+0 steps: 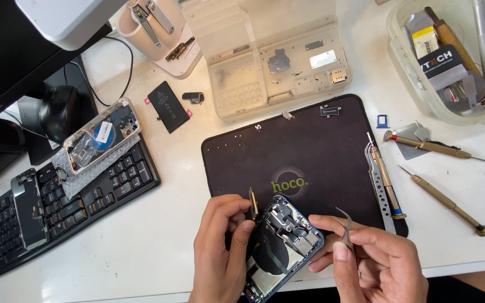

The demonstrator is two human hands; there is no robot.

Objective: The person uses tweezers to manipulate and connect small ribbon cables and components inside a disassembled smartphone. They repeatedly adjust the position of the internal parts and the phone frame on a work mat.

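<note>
**Ana:** So, what are the hands doing on the bench (158,247)?

**Ben:** Both work on an opened blue phone (284,244) lying face down at the near edge of a black work mat (310,151). The left hand (223,247) is closed around a small brass screwdriver (252,203), held nearly upright, with its tip at the phone's upper left corner. The right hand (374,255) pinches a pair of curved metal tweezers (345,224), their points hovering just beside the phone's right edge, and its fingers also steady that side.

**Ana:** How would this step go well?

**Ben:** By my judgement, keep the driver square in the screw head, press lightly and turn slowly so it does not slip onto the boards. The tweezers look ready to lift a loosened screw; holding them close would keep it from rolling off.

**Ana:** Which way does the phone point?

**Ben:** Its long axis runs diagonally, from the lower left near the person up to the right. The upper end, with metal shields, points away toward the mat's centre; the lower end runs off the bench edge.

**Ana:** Anything else nearby?

**Ben:** Two more brass screwdrivers (447,197) lie to the right, and a black keyboard (63,207) sits at the left.
</note>
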